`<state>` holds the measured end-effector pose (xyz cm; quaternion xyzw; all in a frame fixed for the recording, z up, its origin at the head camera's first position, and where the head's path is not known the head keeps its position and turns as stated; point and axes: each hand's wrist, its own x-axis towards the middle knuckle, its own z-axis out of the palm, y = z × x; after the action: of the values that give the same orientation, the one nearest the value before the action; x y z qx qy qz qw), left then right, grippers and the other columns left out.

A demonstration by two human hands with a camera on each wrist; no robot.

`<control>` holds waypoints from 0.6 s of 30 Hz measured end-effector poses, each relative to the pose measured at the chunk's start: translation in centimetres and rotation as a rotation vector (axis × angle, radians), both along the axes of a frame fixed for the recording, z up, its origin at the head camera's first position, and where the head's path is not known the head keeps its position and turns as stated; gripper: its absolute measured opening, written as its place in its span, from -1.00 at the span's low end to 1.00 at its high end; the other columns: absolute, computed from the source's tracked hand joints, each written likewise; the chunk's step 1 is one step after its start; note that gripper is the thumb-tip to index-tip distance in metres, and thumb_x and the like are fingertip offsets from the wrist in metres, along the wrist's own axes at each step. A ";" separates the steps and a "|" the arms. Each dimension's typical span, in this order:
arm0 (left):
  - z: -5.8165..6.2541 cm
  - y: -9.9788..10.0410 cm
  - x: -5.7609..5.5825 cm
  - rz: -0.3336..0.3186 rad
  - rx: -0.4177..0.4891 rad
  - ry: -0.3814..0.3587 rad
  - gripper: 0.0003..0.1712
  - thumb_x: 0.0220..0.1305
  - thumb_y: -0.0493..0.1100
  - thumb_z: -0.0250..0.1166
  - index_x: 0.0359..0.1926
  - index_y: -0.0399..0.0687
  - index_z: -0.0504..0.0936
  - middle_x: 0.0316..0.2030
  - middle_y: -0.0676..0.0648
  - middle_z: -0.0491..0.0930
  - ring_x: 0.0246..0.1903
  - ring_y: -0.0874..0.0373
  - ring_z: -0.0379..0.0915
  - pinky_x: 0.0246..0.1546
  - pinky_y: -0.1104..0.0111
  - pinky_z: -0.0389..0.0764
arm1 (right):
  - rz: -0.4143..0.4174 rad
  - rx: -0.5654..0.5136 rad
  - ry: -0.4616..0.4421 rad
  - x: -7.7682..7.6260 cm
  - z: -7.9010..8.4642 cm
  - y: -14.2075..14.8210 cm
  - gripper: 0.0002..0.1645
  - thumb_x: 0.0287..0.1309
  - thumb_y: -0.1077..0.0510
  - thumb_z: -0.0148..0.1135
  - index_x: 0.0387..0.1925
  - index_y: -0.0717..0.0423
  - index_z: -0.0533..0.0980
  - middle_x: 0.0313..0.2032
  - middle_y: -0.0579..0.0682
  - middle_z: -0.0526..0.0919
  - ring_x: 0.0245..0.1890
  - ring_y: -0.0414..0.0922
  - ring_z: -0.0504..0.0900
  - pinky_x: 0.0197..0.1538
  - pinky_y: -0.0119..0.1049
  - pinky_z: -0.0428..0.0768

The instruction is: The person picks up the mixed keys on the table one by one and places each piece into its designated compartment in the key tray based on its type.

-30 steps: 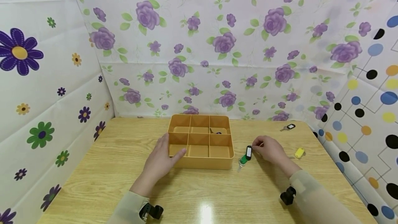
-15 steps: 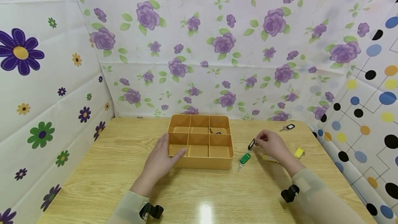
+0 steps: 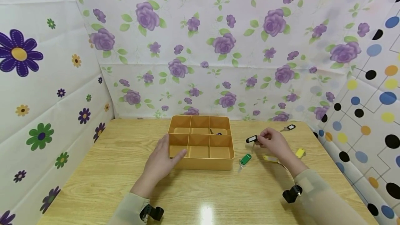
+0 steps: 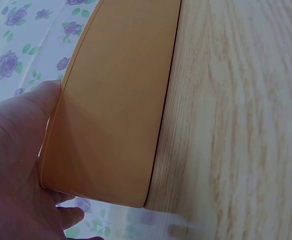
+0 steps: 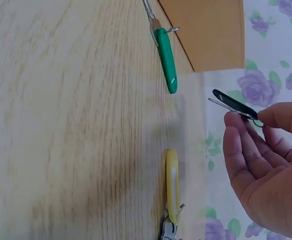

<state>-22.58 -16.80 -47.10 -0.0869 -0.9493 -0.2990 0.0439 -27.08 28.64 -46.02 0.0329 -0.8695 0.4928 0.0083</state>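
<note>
Head view: the right hand point(image 3: 276, 144) pinches the black-tagged key point(image 3: 251, 139) towards the far edge of the desk point(image 3: 203, 186), right of the box point(image 3: 202, 164), long axis roughly sideways. The left hand point(image 3: 160, 161) (the farther one) holds the box's near left corner, thumb spread from fingers.

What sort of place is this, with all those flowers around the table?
Probably a makeshift tabletop booth: a wood-grain table has a purple-rose sheet across its far side, a daisy-print sheet at left and a dotted sheet at right.
</note>
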 end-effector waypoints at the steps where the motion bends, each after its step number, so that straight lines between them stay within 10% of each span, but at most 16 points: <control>1: 0.0 0.0 0.0 0.001 -0.001 0.001 0.50 0.38 0.76 -0.01 0.76 -0.36 -0.15 0.74 -0.35 -0.10 0.70 -0.35 -0.17 0.64 -0.22 0.03 | 0.002 -0.013 -0.001 0.0 0.0 0.0 -0.74 0.67 0.12 0.25 0.04 0.30 0.54 -0.07 0.23 0.78 0.05 0.24 0.80 0.14 0.08 0.79; 18: 0.1 0.1 0.0 0.004 0.008 -0.010 0.48 0.40 0.74 0.02 0.77 -0.35 -0.17 0.75 -0.34 -0.10 0.71 -0.34 -0.18 0.63 -0.24 0.05 | -0.033 -0.066 0.036 -0.1 1.2 -0.5 -0.70 0.65 0.07 0.28 0.02 0.28 0.54 -0.09 0.17 0.79 -0.09 -0.03 0.82 0.16 0.00 0.78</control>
<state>-22.54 -16.75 -47.04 -0.0832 -0.9484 -0.3033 0.0403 -27.21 28.17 -44.86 0.0274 -0.8530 0.5201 0.0332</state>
